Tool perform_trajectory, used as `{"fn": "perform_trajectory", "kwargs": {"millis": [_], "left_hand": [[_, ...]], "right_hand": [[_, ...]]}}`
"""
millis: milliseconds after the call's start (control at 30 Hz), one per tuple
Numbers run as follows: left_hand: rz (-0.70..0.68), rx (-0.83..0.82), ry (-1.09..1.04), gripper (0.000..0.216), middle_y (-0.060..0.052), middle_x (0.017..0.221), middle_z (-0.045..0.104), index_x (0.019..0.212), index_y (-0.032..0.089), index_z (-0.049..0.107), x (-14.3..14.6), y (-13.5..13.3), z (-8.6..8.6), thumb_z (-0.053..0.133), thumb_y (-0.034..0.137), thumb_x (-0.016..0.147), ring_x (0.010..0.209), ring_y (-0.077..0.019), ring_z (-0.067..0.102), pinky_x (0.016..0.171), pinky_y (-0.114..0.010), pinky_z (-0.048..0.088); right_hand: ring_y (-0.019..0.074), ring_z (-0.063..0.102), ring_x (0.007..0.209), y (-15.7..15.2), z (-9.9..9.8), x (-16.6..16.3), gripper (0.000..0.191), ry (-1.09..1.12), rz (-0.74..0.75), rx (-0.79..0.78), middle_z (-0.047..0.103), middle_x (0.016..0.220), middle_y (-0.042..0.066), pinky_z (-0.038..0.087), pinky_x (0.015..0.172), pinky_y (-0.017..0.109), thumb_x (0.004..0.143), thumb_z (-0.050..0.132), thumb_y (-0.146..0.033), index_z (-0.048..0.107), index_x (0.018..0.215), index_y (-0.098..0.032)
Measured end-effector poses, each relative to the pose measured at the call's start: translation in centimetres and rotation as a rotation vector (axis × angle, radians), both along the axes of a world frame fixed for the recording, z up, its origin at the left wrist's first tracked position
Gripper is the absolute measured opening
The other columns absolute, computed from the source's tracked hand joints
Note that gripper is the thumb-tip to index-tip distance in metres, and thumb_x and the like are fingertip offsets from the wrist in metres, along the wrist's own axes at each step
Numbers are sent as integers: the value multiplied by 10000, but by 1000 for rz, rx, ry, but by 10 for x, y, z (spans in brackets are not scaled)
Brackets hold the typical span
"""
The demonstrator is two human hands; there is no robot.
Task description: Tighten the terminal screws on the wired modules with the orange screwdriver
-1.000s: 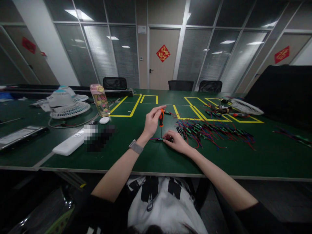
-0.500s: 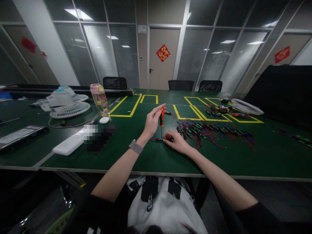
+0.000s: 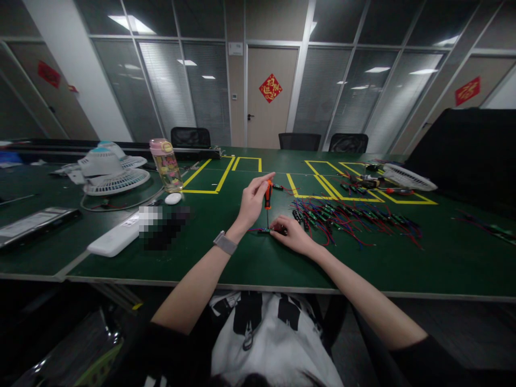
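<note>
Left hand raised over the green table, grey watch on its wrist. Fingers stretched to the right at the top, thumb side closed against the orange-black handle of a screwdriver, so the hand is clamped on that tool. Screwdriver stands roughly upright, handle at the right edge of the hand, thin shaft running straight down

Small green board flat on the table, directly under the shaft, below and a bit right of the left hand; left hand not touching it. Shaft tip reaches the board near its right end; exact contact spot too small to tell. Wires trail off the board's left end

Right hand low on the table, just right of the board, fingers bent, fingertips together at the board's right end and touching it. Pinching or only pressing, cannot tell. Board's left part sticks out clear of the fingers

Heap of wired boards right of and beyond the right hand, red and blue leads tangled, near but apart from it. One single board lies farther back, just beyond the screwdriver handle, red wire running right. Yellow tape outlines farther back. Bottle with pink lid off to the left, white oval thing just in front of it
</note>
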State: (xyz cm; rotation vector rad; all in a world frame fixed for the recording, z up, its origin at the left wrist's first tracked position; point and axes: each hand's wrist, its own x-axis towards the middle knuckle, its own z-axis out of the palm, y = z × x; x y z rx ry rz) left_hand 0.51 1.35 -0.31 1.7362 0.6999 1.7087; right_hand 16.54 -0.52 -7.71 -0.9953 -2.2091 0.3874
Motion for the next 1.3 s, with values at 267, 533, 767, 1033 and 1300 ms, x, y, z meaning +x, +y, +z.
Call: {"fn": "perform_trajectory", "kwargs": {"millis": [267,533,767,1033,1300], "left_hand": [[46,13,5,255,-57,990,672,1057,193,670,0,-1,0,625,237,810,861,-134,632,770,-246,513],[-51,-31,-30,289,-73,1083,673,1142,197,631,1,-1,1,473,231,902,977,-153,633,862,-296,496],[116,61,36,197,-48,965,661,977,202,692,0,-2,0,654,251,790,842,-129,624,733,-232,501],[-117,-58,-80,333,-92,1183,646,1205,196,591,1,1,-1,435,273,921,1009,-173,644,903,-341,484],[90,16,12,216,-46,926,681,1002,200,684,0,-3,1,633,282,808,826,-137,629,740,-255,497]], "right_hand": [[134,528,679,0,1,0,55,0,-3,-3,544,758,13,421,636,254,786,600,-140,629,828,-162],[133,529,676,0,-1,0,51,5,7,-11,535,761,13,426,636,252,791,595,-142,622,830,-157],[129,528,673,0,0,0,54,7,5,-15,531,758,9,424,632,247,790,598,-144,625,834,-157],[129,535,679,-1,1,0,61,14,6,-22,533,766,10,429,635,249,791,597,-142,628,841,-158],[127,529,673,0,0,0,54,10,8,-3,538,760,8,424,629,246,791,597,-148,624,835,-163]]}}
